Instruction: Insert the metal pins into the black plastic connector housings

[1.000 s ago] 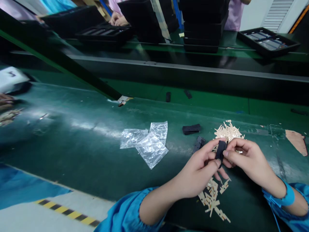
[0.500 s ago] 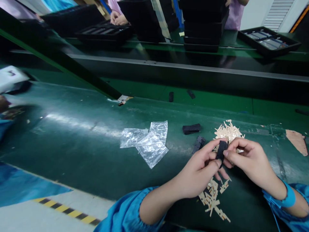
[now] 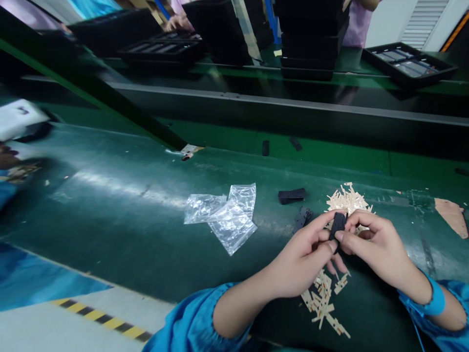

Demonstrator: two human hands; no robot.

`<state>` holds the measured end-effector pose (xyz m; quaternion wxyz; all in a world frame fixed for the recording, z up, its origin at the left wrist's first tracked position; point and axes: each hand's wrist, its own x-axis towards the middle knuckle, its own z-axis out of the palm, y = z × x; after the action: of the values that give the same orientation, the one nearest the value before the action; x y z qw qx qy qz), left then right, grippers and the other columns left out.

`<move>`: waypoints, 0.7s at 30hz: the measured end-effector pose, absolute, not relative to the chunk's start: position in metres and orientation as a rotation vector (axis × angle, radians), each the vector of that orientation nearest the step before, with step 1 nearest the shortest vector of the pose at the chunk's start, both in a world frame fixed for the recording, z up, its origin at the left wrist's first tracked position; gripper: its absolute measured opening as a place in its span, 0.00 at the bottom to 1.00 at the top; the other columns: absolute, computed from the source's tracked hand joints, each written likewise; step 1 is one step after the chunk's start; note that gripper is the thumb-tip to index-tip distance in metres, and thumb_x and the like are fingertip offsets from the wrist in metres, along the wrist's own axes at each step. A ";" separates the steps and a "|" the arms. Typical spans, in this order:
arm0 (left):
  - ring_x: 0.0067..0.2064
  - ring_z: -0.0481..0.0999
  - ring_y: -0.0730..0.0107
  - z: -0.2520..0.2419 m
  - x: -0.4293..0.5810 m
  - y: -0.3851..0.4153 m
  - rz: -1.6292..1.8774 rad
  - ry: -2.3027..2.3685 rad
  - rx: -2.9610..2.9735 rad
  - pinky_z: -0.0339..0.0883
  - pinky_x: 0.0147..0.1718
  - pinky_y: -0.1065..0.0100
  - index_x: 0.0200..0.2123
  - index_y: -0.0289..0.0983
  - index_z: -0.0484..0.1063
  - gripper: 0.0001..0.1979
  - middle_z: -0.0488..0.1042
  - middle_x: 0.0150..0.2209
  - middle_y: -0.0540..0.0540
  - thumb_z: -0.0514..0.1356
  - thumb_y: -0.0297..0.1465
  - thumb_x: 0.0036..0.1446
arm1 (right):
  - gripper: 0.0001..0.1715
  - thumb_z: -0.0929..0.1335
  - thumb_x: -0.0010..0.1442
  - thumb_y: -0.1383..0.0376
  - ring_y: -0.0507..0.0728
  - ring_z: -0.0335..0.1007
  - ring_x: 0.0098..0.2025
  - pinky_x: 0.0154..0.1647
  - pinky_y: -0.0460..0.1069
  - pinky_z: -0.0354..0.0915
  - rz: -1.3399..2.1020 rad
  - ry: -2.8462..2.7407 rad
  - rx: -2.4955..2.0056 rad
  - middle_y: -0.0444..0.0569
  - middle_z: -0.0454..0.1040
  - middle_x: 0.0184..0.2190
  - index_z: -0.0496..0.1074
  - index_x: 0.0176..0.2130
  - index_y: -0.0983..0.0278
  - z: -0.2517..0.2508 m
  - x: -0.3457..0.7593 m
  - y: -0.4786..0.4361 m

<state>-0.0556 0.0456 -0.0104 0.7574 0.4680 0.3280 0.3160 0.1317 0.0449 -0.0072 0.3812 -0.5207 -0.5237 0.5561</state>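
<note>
A small black rectangular piece (image 3: 337,224) is pinched between the thumb and fingers of my left hand (image 3: 298,264). My right hand (image 3: 375,244) is closed at its right edge, the thumb pressing on the black face. Whether a smaller part sits between the right fingertips is hidden. Behind the hands lies a heap of cream-coloured thin strips (image 3: 348,198). More cream strips with copper-coloured spots (image 3: 322,303) are scattered below my left hand. Two small stacks of black pieces, one farther off (image 3: 292,195) and one nearer (image 3: 302,218), lie left of the hands.
Clear plastic bags (image 3: 234,215) lie on the green bench (image 3: 120,230). A slanted dark post (image 3: 120,107) meets it at the back. Loose black pieces (image 3: 266,147) rest beyond. Stacked black trays (image 3: 308,44) and co-workers stand across. Another person's hand (image 3: 7,156) is at left.
My right thumb has shifted slightly left over the black piece. The view has moved slightly. A co-worker's hands across the bench have changed position.
</note>
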 end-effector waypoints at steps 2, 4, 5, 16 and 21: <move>0.32 0.83 0.68 -0.012 -0.056 0.045 0.694 0.700 1.023 0.74 0.31 0.72 0.70 0.39 0.58 0.28 0.76 0.35 0.48 0.55 0.28 0.69 | 0.13 0.75 0.59 0.61 0.52 0.66 0.26 0.28 0.49 0.63 1.485 -1.286 -1.292 0.41 0.68 0.26 0.71 0.29 0.62 -0.005 0.132 0.046; 0.32 0.83 0.69 -0.012 -0.056 0.045 0.704 0.694 1.018 0.75 0.31 0.71 0.70 0.40 0.60 0.26 0.76 0.35 0.47 0.56 0.30 0.70 | 0.14 0.75 0.61 0.60 0.52 0.67 0.25 0.28 0.48 0.62 1.566 -1.251 -1.236 0.41 0.69 0.23 0.70 0.29 0.62 -0.002 0.134 0.047; 0.32 0.83 0.69 -0.011 -0.056 0.044 0.701 0.686 1.016 0.75 0.31 0.71 0.70 0.40 0.60 0.26 0.76 0.36 0.47 0.56 0.31 0.71 | 0.15 0.74 0.63 0.60 0.52 0.68 0.25 0.28 0.48 0.62 1.605 -1.239 -1.202 0.41 0.70 0.22 0.70 0.29 0.62 -0.001 0.135 0.047; 0.22 0.78 0.75 -0.014 -0.058 0.051 0.672 0.546 0.816 0.71 0.22 0.75 0.69 0.39 0.63 0.29 0.79 0.33 0.45 0.60 0.41 0.70 | 0.17 0.74 0.65 0.55 0.52 0.63 0.27 0.27 0.47 0.60 1.451 -1.316 -1.182 0.46 0.72 0.28 0.75 0.29 0.63 -0.001 0.139 0.050; 0.15 0.64 0.83 -0.016 -0.060 0.053 0.652 0.491 0.557 0.59 0.16 0.79 0.66 0.38 0.68 0.27 0.72 0.25 0.51 0.63 0.36 0.67 | 0.21 0.73 0.65 0.54 0.54 0.63 0.29 0.30 0.48 0.60 1.263 -1.510 -1.120 0.44 0.69 0.24 0.73 0.25 0.62 -0.012 0.139 0.054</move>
<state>-0.0596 0.0528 -0.0164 0.8804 0.2672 0.2355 0.3131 0.1395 0.0544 -0.0124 0.4243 -0.4477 -0.6037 0.5051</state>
